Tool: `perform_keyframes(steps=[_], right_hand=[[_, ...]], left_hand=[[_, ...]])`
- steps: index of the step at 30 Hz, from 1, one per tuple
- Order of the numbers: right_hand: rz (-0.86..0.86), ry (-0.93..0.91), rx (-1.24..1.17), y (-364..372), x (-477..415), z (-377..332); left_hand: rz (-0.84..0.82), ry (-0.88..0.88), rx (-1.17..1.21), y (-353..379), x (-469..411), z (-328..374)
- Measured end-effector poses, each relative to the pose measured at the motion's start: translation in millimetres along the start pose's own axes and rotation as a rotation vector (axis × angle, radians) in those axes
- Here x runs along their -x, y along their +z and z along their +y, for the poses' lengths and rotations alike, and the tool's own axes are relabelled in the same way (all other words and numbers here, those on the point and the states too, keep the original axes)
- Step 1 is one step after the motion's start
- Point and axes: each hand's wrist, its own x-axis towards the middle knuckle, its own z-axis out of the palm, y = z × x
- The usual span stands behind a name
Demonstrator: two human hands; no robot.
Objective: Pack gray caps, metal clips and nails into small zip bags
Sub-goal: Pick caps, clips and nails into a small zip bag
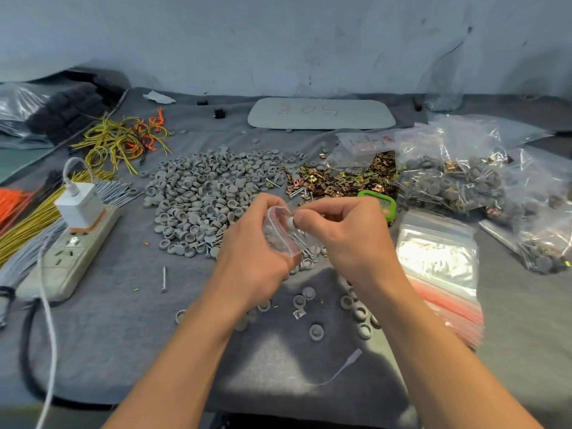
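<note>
Your clearest room on the counter is the bare gray cloth front-left, between the power strip and your forearms, running to the near edge. Loose caps dot the cloth just beneath your wrists. Your hands meet at centre: your left hand grips a small zip bag, and your right hand pinches a gray cap at its mouth. The bag already holds some gray pieces and what look like nails. The pile of gray caps lies just beyond your left hand, the metal clips beyond your right. Empty zip bags are stacked just right of your right hand; filled bags lie behind them.
</note>
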Motion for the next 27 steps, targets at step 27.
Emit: perform_keyframes(steps=[27], right_hand=[[-0.111,0.029,0.616,8,3,15]], left_hand=[[0.12,-0.049,-0.196,-7,0,-10]])
